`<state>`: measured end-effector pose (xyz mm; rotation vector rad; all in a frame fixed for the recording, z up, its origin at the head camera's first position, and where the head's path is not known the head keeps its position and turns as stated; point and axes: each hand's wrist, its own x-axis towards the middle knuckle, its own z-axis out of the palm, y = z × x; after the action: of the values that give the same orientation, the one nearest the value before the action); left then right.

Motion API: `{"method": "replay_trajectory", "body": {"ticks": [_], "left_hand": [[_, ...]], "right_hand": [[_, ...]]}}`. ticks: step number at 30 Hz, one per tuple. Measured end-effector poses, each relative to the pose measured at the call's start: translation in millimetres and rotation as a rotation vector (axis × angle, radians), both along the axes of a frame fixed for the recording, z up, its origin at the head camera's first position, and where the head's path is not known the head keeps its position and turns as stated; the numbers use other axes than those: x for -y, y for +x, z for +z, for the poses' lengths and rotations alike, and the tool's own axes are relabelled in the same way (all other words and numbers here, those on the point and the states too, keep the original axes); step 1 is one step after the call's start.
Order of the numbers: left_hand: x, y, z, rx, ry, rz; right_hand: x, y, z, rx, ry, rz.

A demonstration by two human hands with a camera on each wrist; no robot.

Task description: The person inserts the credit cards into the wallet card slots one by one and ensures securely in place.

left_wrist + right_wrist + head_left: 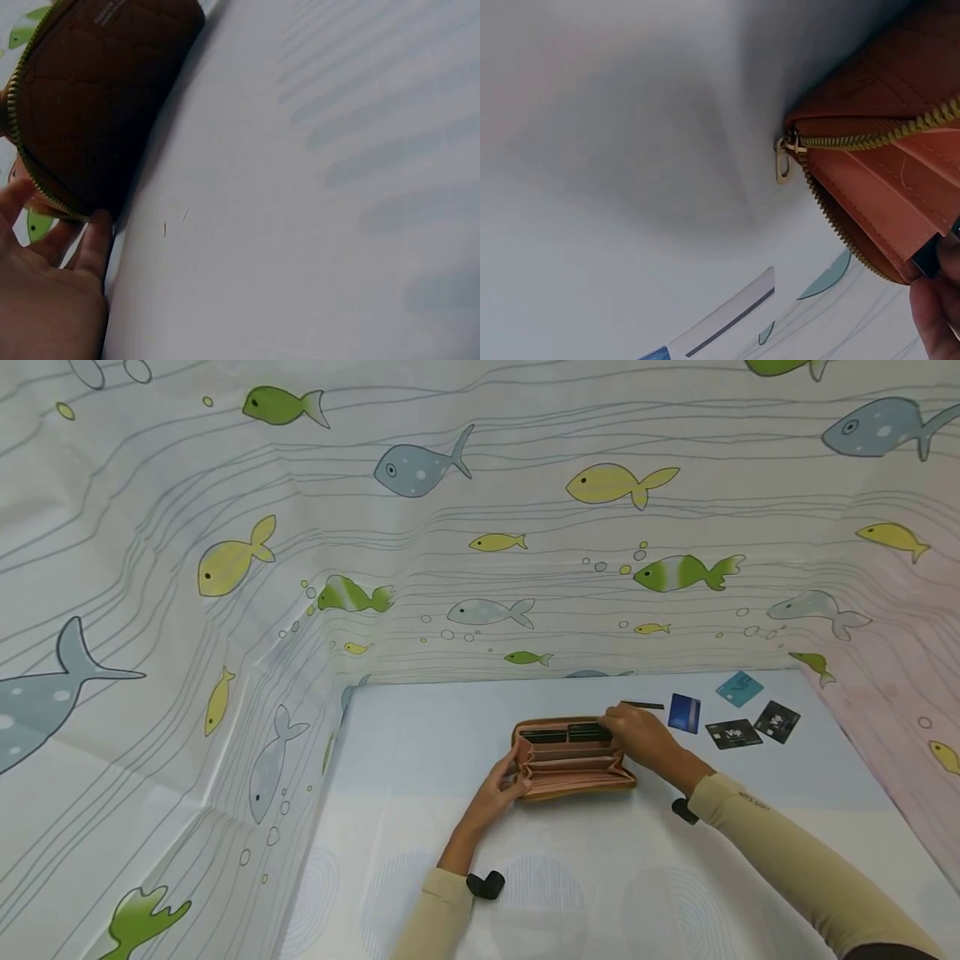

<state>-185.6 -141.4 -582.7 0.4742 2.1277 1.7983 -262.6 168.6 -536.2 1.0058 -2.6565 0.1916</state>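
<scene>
An open brown zip-around wallet (577, 791) with a peach lining and several compartments stands on the table. My left hand (492, 795) grips its left end, thumb at the near edge; the left wrist view shows the quilted outside (97, 97) and brass zip teeth. At the wallet's far right corner, my right hand (637, 737) pinches a dark card (589, 732) sitting in a slot. Another dark card (544, 737) shows in the slot to its left. In the right wrist view, the fingertips lie at the dark card (928, 256), near the lining's edge.
Right of the wallet lie a blue card (684, 713), a teal card (739, 689), a black card marked Vip (734, 734) and another black card (777, 722). A striped card (731, 313) lies behind my right hand. Fish-printed sheeting (480, 577) surrounds the table.
</scene>
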Motion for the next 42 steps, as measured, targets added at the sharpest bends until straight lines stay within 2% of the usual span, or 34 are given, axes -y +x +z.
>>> {"method": "replay_trajectory", "body": {"ticks": [5,6,12,18,24,26,29,33,37,42], "left_hand": [[0,1.2,2.3,-0.002,0.001,0.000],[0,2.5,7.7,0.002,-0.001,-0.006],[0,3.3,6.5,-0.013,-0.008,0.017],[-2,2.4,2.5,-0.011,-0.017,0.012],[-3,-4.9,-25.9,0.029,0.009,0.052],[-4,-7.3,-33.4,0.019,0.008,0.066],[-3,-9.4,-37.0,0.007,0.004,0.072],[-2,-9.7,-37.7,0.013,0.006,0.073],[-1,-9.1,-35.8,0.020,-0.005,0.068],[-2,-5.9,-18.1,0.002,-0.016,0.018]], "right_hand": [[0,2.2,-4.1,-0.020,-0.001,-0.018],[0,3.0,-4.9,-0.024,-0.006,-0.019],[0,4.9,-13.4,-0.060,-0.027,-0.028],[-1,6.8,-16.3,-0.074,-0.025,-0.039],[1,4.7,-4.9,0.007,-0.031,-0.047],[-1,2.8,0.4,0.076,-0.093,-0.043],[-8,-0.3,7.0,0.168,-0.186,-0.044],[-24,-4.4,11.4,0.185,-0.235,-0.091],[-47,-6.8,14.4,0.169,-0.232,-0.193],[-82,-4.5,15.3,0.244,-0.207,-0.326]]}}
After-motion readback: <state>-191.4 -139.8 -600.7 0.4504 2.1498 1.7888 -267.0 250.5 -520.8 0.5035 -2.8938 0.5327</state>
